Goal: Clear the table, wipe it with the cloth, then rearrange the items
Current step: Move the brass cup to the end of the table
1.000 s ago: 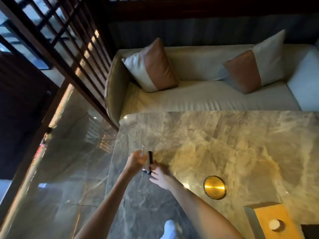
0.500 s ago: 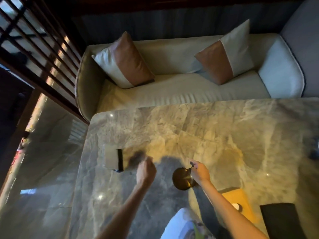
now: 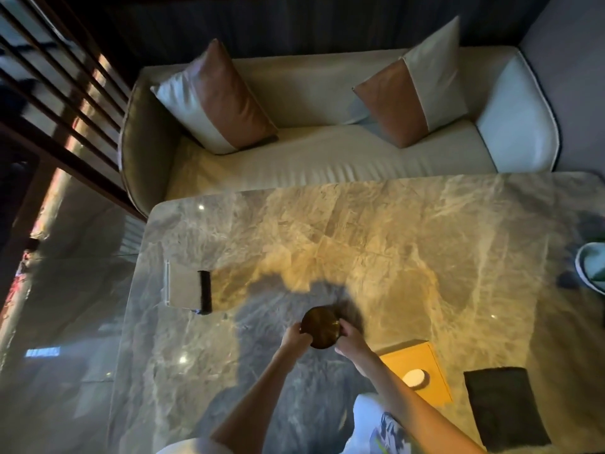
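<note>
Left hand (image 3: 294, 335) and right hand (image 3: 352, 339) grip the round brass dish (image 3: 320, 327) — contents too dark to tell

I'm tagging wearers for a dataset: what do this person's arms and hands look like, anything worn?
The left forearm and right forearm are bare, no sleeve clearly in view. The left hand and right hand are ungloved; no watch, bracelet or ring shows, though dim light could hide a thin one.
</note>
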The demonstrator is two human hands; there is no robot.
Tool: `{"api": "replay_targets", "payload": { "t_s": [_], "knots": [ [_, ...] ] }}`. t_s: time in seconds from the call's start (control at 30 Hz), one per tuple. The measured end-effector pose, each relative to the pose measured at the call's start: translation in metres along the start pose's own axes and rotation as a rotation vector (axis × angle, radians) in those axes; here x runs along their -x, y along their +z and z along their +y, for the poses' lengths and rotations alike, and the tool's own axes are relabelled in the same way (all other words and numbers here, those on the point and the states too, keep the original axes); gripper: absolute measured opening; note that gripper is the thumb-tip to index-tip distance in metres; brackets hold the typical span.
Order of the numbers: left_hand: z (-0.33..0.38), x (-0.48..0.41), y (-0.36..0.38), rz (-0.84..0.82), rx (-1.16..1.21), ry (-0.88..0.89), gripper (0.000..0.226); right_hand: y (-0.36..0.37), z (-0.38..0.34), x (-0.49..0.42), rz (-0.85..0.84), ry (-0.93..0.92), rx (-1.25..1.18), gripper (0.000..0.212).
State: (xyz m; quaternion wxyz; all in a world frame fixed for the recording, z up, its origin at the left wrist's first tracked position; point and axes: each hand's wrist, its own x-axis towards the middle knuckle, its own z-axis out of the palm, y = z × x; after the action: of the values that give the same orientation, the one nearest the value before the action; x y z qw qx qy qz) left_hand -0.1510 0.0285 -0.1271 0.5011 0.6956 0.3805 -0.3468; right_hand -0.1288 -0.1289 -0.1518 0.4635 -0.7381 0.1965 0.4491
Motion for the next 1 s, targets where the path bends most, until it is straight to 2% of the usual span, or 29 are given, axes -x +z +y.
{"api": "replay_targets", "payload": {
  "t_s": [0.1, 0.27, 0.43, 0.57, 0.73, 0.9, 1.0],
  "knots": [
    [-0.006, 0.007, -0.011, 0.015, 0.028, 0.034, 0.05, 0.014, -0.001, -0.003, -0.007, -0.024, 0.025, 0.054],
    [-0.031, 0.008, -0.05, 0.063, 0.077, 0.006, 0.028, 0.052, -0.017, 0.009, -0.055, -0.011, 0.076, 0.051],
    [-0.079, 0.014, -0.104, 0.125, 0.205, -0.02, 0.021, 0.12, -0.033, 0.014, -0.125, -0.05, 0.125, 0.051],
    [-0.119, 0.031, -0.156, 0.182, 0.364, -0.028, 0.034, 0.183, -0.057, 0.036, -0.162, -0.098, 0.189, 0.039],
    [-0.159, 0.05, -0.216, 0.199, 0.519, -0.017, 0.032, 0.253, -0.081, 0.051, -0.228, -0.07, 0.234, 0.035],
    [-0.188, 0.055, -0.255, 0.221, 0.602, 0.01, 0.025, 0.305, -0.092, 0.045, -0.259, -0.034, 0.266, 0.054],
    [-0.2, 0.057, -0.268, 0.225, 0.649, 0.021, 0.023, 0.324, -0.091, 0.042, -0.282, -0.014, 0.278, 0.055]
  ]
}}
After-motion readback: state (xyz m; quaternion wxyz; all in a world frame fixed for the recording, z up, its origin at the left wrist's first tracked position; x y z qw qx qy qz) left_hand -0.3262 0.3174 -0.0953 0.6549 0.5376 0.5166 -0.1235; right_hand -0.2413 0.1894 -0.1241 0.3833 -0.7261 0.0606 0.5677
